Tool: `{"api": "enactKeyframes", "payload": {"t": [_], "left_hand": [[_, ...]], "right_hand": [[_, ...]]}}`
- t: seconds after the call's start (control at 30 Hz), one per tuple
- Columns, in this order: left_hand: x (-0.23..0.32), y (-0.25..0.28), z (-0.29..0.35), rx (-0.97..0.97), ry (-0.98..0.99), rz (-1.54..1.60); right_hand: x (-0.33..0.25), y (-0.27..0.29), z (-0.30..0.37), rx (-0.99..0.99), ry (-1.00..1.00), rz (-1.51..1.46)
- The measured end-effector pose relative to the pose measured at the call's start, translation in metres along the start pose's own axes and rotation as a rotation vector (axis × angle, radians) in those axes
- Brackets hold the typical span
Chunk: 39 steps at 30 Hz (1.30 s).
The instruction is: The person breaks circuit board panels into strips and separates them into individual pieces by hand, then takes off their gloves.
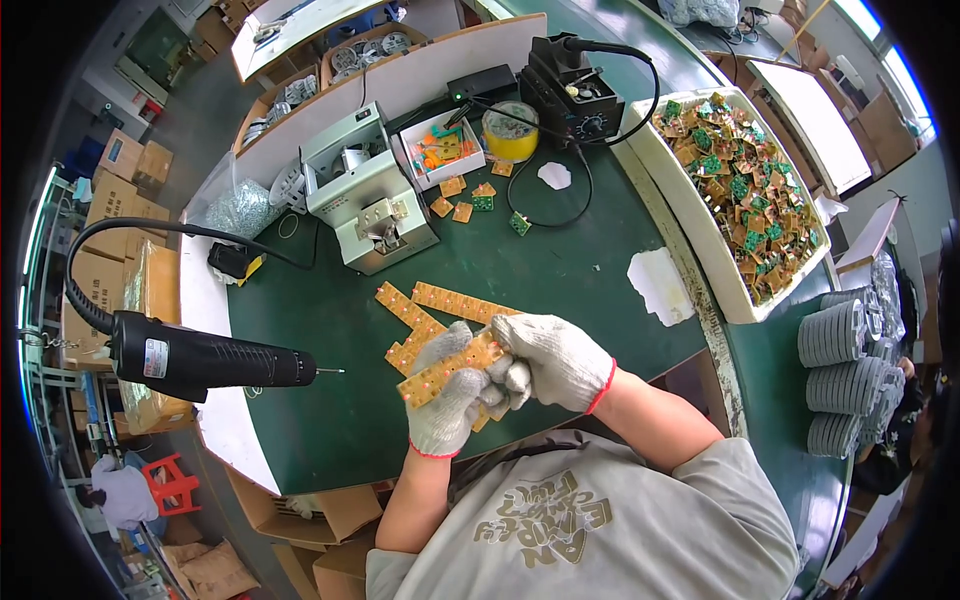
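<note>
Both my hands wear white knit gloves with red cuffs and meet above the near part of the green bench. My left hand [440,418] is closed around a strip of orange-tan circuit boards [447,369], which slants up to the right. At the strip's right end my right hand [550,360] is closed too, with its fingers pinching that end. More strips of circuit boards [462,303] lie on the bench just beyond my hands, partly hidden by them. Several single circuit boards [462,212] rest farther off, some of them with green faces.
A metal benchtop machine [375,205] stands at the back left, beside a small white box of orange parts [440,165]. A black electric screwdriver [215,355] juts in from the left. A black station with a cable [575,100] sits behind. To the right is a white bin [655,165] full of small boards.
</note>
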<state>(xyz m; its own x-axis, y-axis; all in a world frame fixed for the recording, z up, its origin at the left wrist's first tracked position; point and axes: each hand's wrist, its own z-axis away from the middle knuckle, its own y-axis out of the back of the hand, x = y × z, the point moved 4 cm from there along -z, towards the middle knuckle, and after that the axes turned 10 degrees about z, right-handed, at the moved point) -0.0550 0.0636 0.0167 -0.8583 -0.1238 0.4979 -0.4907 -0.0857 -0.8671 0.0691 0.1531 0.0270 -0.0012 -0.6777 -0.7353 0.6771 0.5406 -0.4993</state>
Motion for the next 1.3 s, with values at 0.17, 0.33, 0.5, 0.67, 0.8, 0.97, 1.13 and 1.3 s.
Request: {"api": "enactKeyframes", "payload": {"t": [0.17, 0.33, 0.5, 0.67, 0.8, 0.97, 1.13, 1.3], "left_hand": [[-0.002, 0.0, 0.003, 0.05, -0.094, 0.106], [0.009, 0.005, 0.004, 0.255, -0.159, -0.022], [0.016, 0.005, 0.004, 0.25, -0.194, -0.057], [0.021, -0.003, 0.008, 0.25, -0.166, -0.095], [0.024, -0.003, 0.01, 0.219, -0.145, -0.128], [0.023, -0.007, 0.007, 0.221, -0.119, -0.101], [0.025, -0.006, 0.007, 0.245, -0.107, -0.105], [0.024, -0.002, 0.008, 0.284, -0.141, -0.159]], "right_hand": [[0.0, -0.009, -0.003, -0.022, -0.021, -0.195], [-0.026, 0.007, -0.023, 0.066, 0.053, -0.056], [-0.052, 0.045, -0.064, 0.155, 0.074, 0.088], [-0.07, 0.051, -0.071, 0.151, -0.013, 0.927], [-0.086, 0.04, -0.067, 0.341, 0.142, 1.551], [-0.063, 0.073, -0.091, 0.442, 0.522, 1.594], [-0.084, 0.048, -0.069, 0.524, 0.45, 1.509], [-0.094, 0.035, -0.04, 0.502, 0.499, 0.999]]}}
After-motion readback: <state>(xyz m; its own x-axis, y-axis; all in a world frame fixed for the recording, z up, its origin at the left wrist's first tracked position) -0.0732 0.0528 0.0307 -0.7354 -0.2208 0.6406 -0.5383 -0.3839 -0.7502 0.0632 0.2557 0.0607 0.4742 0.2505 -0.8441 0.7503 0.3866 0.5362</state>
